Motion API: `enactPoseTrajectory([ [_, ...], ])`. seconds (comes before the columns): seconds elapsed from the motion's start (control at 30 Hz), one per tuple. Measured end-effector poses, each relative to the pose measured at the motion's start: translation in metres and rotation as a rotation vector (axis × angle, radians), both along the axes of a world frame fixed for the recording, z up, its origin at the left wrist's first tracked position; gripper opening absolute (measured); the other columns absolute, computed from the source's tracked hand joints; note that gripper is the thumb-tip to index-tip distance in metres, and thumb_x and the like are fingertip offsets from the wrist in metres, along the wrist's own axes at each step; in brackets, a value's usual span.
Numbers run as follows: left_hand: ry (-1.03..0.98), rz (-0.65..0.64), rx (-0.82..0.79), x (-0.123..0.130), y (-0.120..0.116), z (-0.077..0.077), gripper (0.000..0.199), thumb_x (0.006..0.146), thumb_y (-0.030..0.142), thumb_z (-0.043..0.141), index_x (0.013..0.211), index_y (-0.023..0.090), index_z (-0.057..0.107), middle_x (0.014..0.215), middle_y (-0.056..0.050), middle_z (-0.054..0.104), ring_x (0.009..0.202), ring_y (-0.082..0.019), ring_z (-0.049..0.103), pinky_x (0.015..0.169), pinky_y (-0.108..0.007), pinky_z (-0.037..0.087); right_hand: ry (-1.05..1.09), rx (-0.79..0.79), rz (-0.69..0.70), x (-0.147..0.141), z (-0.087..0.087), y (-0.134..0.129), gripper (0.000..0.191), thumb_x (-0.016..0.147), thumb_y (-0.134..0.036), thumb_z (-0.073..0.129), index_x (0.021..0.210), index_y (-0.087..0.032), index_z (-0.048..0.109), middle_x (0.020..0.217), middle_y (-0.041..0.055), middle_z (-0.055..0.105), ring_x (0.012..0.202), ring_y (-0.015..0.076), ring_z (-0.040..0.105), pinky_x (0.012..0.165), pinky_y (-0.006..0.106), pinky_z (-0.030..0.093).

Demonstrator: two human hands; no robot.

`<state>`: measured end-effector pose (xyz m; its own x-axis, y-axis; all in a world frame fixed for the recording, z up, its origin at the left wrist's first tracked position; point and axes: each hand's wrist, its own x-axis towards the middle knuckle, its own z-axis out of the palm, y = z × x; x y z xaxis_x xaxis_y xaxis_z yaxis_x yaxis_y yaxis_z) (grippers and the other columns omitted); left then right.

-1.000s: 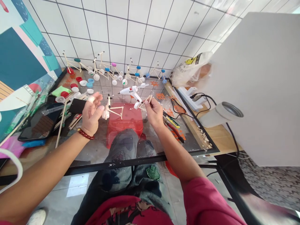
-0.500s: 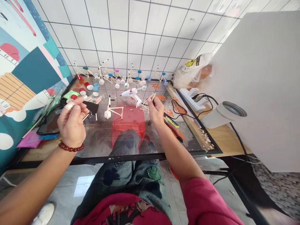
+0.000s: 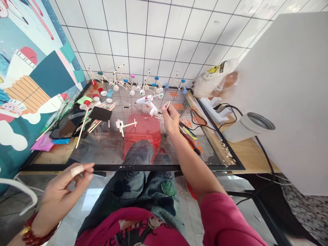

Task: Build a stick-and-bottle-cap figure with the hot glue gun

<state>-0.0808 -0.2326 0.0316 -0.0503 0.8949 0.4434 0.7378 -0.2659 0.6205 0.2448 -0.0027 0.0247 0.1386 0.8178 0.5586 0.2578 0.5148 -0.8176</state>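
My right hand (image 3: 171, 119) is above the glass tabletop, its thumb and fingers pinched on short wooden sticks (image 3: 167, 104). My left hand (image 3: 68, 186) hangs in front of the table's front edge. A bandage wraps one of its fingers; thumb and forefinger are slightly apart, with nothing visible between them. Between the hands lies a small stick frame (image 3: 128, 125) with white bottle caps at its left end. Just beyond my right hand rests a white glue gun (image 3: 147, 102). A long wooden stick (image 3: 82, 128) and a black card (image 3: 100, 113) lie left of the frame.
Several stick models with coloured caps (image 3: 156, 78) line the back by the tiled wall. A phone (image 3: 67, 123) lies at left, pliers (image 3: 190, 142) and a cutter (image 3: 189, 133) at right. A power strip (image 3: 216, 109) and a grey cylinder (image 3: 241, 128) occupy the right side.
My left hand has dropped from over the tabletop to below its front edge. The stick frame has tipped into a different position. My right hand keeps its pinch in nearly the same spot.
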Motion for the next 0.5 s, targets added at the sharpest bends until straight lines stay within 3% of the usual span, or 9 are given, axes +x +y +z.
enactPoseTrajectory([
  [0.1,0.338,0.012,0.291,0.015,0.027,-0.007,0.075,0.078,0.034,0.079,0.147,0.023,0.051,0.129,-0.016,0.065,0.118,-0.037,0.065,0.102,-0.052,0.054,-0.091,-0.003,0.073,-0.007,-0.002,-0.004,0.036,0.098,-0.051,0.047,0.083,-0.021,0.061,0.072,-0.0013,0.054,0.070,0.0154,0.049,0.068,0.028,0.039],
  [0.17,0.443,-0.041,0.376,0.026,0.046,-0.006,0.083,0.080,0.026,0.078,0.154,0.020,0.042,0.137,-0.020,0.059,0.131,-0.040,0.056,0.110,-0.057,0.047,-0.244,0.019,0.037,-0.008,-0.003,-0.007,0.035,0.101,-0.045,0.044,0.084,-0.021,0.061,0.072,-0.0004,0.055,0.069,0.0160,0.049,0.068,0.029,0.038],
  [0.23,0.443,-0.082,0.425,0.034,0.052,-0.001,0.081,0.080,0.018,0.076,0.153,0.021,0.042,0.136,-0.020,0.060,0.132,-0.038,0.056,0.111,-0.056,0.047,-0.476,0.066,-0.044,-0.006,-0.004,-0.008,0.032,0.102,-0.039,0.043,0.088,-0.020,0.065,0.077,0.0028,0.060,0.075,0.0182,0.053,0.073,0.031,0.037],
  [0.3,0.410,-0.120,0.451,0.037,0.043,0.004,0.075,0.080,0.011,0.076,0.149,0.022,0.048,0.131,-0.017,0.064,0.124,-0.033,0.062,0.108,-0.050,0.051,-0.728,0.113,-0.117,-0.002,-0.004,-0.008,0.028,0.102,-0.034,0.046,0.096,-0.021,0.070,0.088,0.0069,0.067,0.085,0.0213,0.057,0.079,0.034,0.035],
  [0.4,0.318,-0.198,0.395,0.032,0.011,0.006,0.061,0.080,0.004,0.073,0.136,0.025,0.062,0.113,-0.009,0.072,0.104,-0.023,0.071,0.099,-0.037,0.057,-0.978,0.132,-0.125,0.003,-0.007,-0.007,0.023,0.100,-0.030,0.052,0.104,-0.023,0.074,0.097,0.0086,0.072,0.096,0.0241,0.058,0.084,0.037,0.030],
  [0.47,0.158,-0.300,0.224,0.021,-0.016,-0.005,0.047,0.081,0.003,0.070,0.121,0.029,0.072,0.102,-0.004,0.076,0.093,-0.018,0.074,0.089,-0.028,0.060,-1.044,0.127,-0.091,0.004,-0.009,-0.006,0.022,0.099,-0.029,0.054,0.104,-0.024,0.075,0.100,0.0080,0.073,0.099,0.0247,0.058,0.086,0.037,0.029],
  [0.5,0.036,-0.355,0.065,0.013,-0.029,-0.016,0.041,0.082,0.007,0.070,0.114,0.032,0.075,0.102,-0.004,0.077,0.091,-0.018,0.075,0.084,-0.027,0.061,-1.058,0.120,-0.077,0.004,-0.010,-0.005,0.022,0.099,-0.029,0.054,0.105,-0.024,0.075,0.101,0.0078,0.074,0.100,0.0250,0.058,0.086,0.038,0.028],
])
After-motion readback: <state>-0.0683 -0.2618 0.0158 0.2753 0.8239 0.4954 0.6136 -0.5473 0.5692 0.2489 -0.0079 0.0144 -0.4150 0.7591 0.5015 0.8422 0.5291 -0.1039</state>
